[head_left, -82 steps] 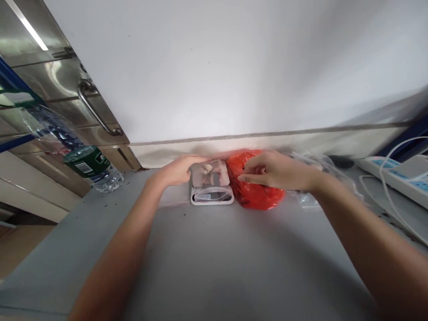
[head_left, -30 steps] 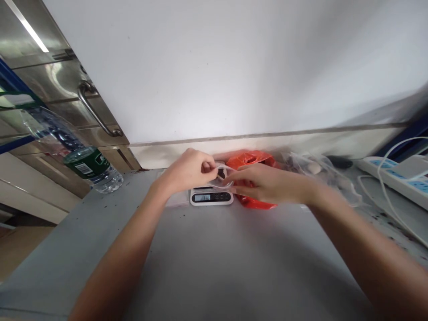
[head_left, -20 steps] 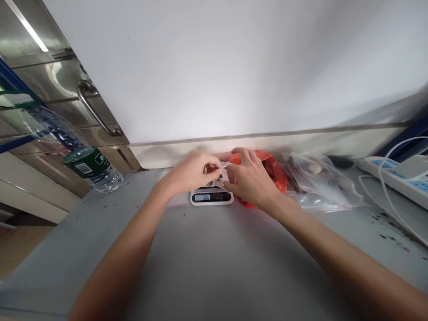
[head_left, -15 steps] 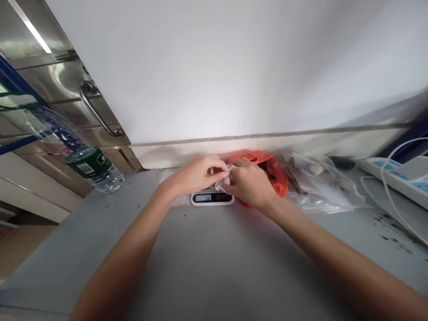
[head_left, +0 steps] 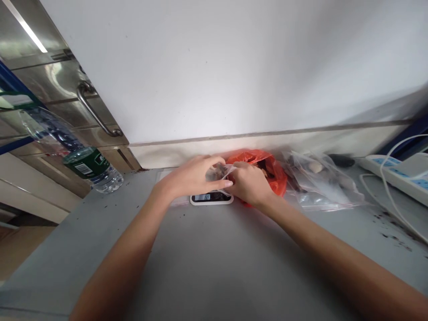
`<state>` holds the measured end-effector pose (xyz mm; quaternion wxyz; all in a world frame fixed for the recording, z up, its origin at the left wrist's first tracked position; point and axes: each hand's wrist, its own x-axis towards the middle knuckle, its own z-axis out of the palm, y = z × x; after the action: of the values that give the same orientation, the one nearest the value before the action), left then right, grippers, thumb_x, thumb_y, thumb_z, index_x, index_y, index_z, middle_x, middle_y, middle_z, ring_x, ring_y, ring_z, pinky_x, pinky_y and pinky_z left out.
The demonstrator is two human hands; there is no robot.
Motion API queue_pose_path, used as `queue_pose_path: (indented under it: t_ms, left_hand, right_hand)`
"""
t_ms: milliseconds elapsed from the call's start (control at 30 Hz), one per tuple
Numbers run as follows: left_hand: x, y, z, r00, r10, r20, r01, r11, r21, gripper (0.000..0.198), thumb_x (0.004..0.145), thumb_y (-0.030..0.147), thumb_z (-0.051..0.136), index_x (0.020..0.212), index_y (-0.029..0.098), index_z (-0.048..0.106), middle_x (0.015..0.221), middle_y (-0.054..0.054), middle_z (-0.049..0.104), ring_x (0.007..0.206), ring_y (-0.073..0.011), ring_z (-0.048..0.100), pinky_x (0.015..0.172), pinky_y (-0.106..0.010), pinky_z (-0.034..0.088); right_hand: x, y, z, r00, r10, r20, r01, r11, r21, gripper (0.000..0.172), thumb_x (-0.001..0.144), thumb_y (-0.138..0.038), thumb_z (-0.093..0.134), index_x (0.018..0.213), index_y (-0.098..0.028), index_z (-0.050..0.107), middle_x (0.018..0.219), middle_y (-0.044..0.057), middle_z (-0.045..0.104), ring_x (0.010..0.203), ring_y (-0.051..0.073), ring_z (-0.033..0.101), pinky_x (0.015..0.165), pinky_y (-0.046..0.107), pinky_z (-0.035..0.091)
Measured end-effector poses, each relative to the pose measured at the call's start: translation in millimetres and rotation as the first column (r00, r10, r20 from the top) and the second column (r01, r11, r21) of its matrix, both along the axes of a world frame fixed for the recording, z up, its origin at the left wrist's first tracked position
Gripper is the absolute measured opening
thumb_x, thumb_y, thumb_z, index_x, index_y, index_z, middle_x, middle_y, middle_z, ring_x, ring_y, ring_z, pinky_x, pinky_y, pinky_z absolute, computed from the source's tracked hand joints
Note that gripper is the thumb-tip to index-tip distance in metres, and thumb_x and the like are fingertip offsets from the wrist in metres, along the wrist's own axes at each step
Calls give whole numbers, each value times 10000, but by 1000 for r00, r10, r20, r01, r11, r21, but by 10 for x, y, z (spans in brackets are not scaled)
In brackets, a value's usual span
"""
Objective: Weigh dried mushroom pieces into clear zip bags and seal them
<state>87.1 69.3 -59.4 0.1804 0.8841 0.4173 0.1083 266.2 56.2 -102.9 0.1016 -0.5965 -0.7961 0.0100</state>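
Clear plastic bag above the white scale at the far middle of the table, contents too blurred to tell. Around it, left hand with fingers curved wide; on its right edge, right hand with fingers pinched narrow. Just right, open red bag with brown pieces inside; farther right, clear bags around a pale lump.

The hands partly hide the clear bag and scale; the right edge cuts the power strip
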Motion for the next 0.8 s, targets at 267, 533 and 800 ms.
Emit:
queue_pose_path:
  t_ms: [267, 533, 800]
  left_hand:
    - [-116, 93, -97, 974, -109, -197, 65, 974, -216, 1151, 741, 669, 729, 1646, 278, 135, 1727, -62, 140, 1578, -326, 176, 1263, -454, 243]
    - [-38, 50, -100, 979, -42, -199, 5, 983, -186, 1048, 821, 778, 554, 1640, 251, 167, 1715, -52, 207, 1556, -307, 248, 1232, -436, 301]
    - [-139, 93, -54, 984, -27, -177, -9, 980, -200, 1012, 841, 709, 571, 1638, 345, 65, 1679, -69, 312, 1496, -338, 372, 1115, -407, 430]
  right_hand:
    - [-30, 25, 0, 1000, -7, 25, 9, 997, -74, 226, 926, -295, 574, 944, -176, 764, 787, 80, 748, 652, 188, 639, 564, 280, 336]
    - [-63, -11, -39, 997, -55, 60, 57, 998, -29, 285, 920, -228, 516, 927, -168, 794, 824, 128, 747, 795, 253, 694, 641, 313, 426]
    - [23, -27, -10, 956, 118, -269, -55, 972, 230, 192, 792, -155, 622, 679, -208, 769, 1406, 139, 606, 1294, 359, 512, 870, 472, 562]
